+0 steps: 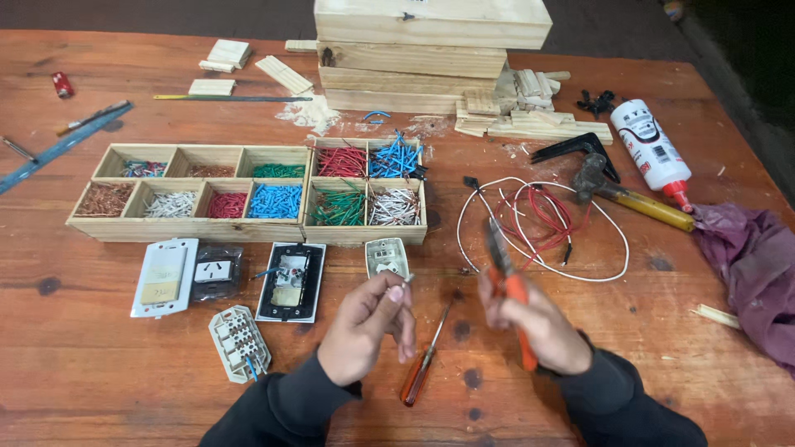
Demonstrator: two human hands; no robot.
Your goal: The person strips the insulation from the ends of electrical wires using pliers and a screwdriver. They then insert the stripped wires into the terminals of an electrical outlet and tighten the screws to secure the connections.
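My left hand (364, 323) pinches a short white wire piece (406, 281) between thumb and fingers, above the wooden table (99, 364). My right hand (538, 323) grips orange-handled pliers (507, 285), their dark jaws pointing up and left towards a loose coil of white and red wires (542, 223). A screwdriver with a brown-red handle (422, 364) lies on the table between my hands. A small white socket module (387, 257) lies just beyond my left hand.
Two wooden compartment trays (248, 194) hold sorted coloured wire bits. Switch plates and modules (166, 277) lie at the front left. A hammer (629, 194), glue bottle (654, 153), purple cloth (754, 265), stacked planks (422, 58) and a blue ruler (58, 149) lie around.
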